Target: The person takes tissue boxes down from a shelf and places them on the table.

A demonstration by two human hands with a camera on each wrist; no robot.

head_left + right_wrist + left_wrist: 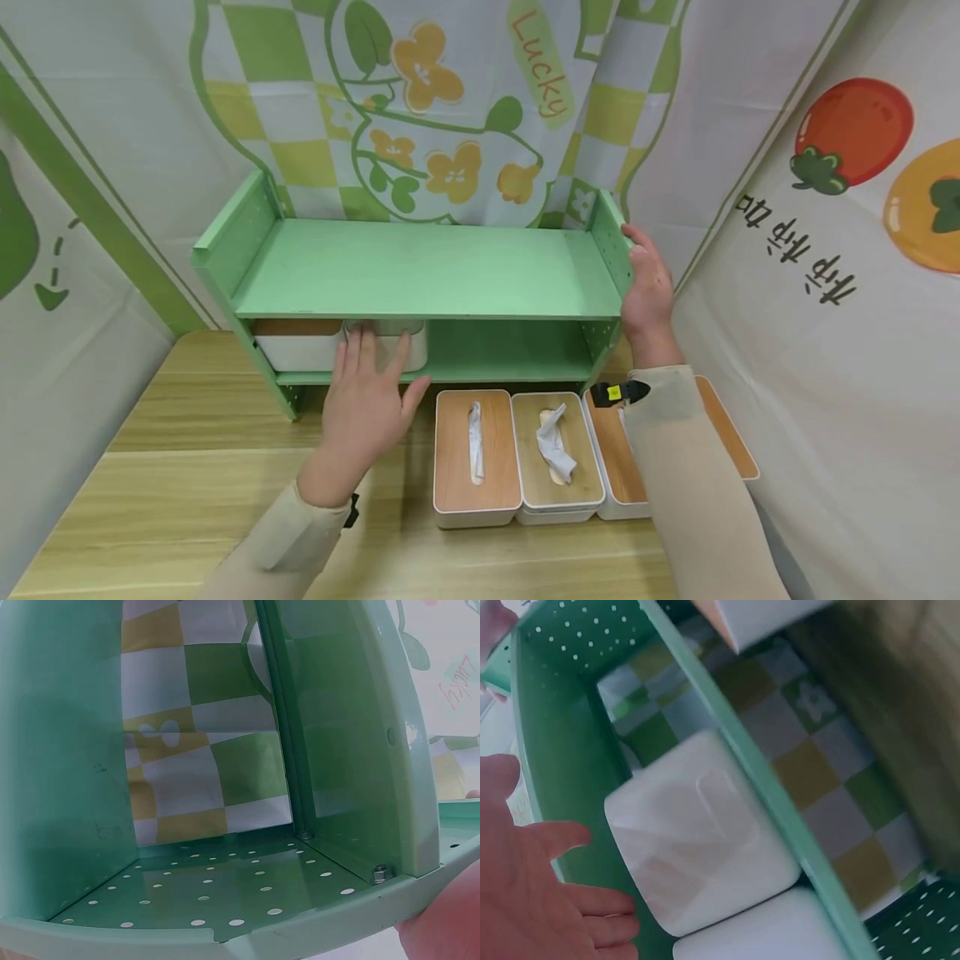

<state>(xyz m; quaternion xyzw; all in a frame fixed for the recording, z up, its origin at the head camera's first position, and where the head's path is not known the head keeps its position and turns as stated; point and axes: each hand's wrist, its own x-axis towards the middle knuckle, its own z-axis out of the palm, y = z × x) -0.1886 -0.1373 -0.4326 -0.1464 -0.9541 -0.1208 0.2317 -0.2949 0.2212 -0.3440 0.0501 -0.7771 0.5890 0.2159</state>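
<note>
A green two-tier shelf rack stands on the table. Two white boxes sit side by side on the left of its lower tier; the outer box has a brown wood-look lid. My left hand is at the front of the inner box, fingers straight and spread, fingertips overlapping it in the head view. My right hand holds the rack's right side panel near its top, with fingertips at the panel's edge. In the right wrist view, part of that hand shows against the panel's outer side.
In front of the rack, several white tissue boxes with wood-look lids stand in a row, among them a brown-lidded box and a paler-lidded box. My right sleeve covers part of the row. A printed curtain hangs behind.
</note>
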